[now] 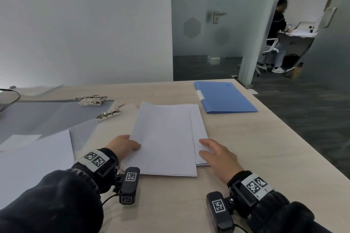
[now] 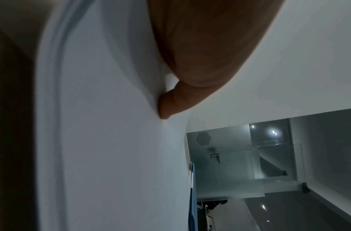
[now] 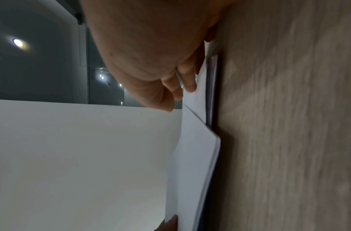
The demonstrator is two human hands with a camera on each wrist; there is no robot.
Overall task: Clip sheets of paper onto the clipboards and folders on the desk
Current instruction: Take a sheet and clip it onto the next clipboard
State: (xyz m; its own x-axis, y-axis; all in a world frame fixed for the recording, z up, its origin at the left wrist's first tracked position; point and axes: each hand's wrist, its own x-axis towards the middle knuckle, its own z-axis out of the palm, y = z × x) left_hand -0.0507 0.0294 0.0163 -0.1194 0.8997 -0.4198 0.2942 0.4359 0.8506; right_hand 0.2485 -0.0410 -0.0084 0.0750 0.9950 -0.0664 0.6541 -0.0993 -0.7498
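Observation:
A stack of white paper sheets (image 1: 166,138) lies mid-desk. My left hand (image 1: 126,145) pinches the left edge of the upper sheets; its thumb (image 2: 168,106) presses on top and the fingers are hidden underneath. The upper sheets (image 3: 190,164) are raised a little off the lower ones. My right hand (image 1: 212,149) rests with straight fingers (image 3: 187,81) on the lower sheets' right part. A closed blue folder (image 1: 225,98) lies at the far right. Grey clipboards (image 1: 47,117) with metal clips (image 1: 108,114) lie to the left.
More loose white paper (image 1: 36,159) covers the near left of the desk (image 1: 255,147). A second metal clip (image 1: 91,100) sits on the farther grey board. A cable (image 1: 11,94) lies at the far left. The desk's right edge drops to a dark floor; a person sits far back.

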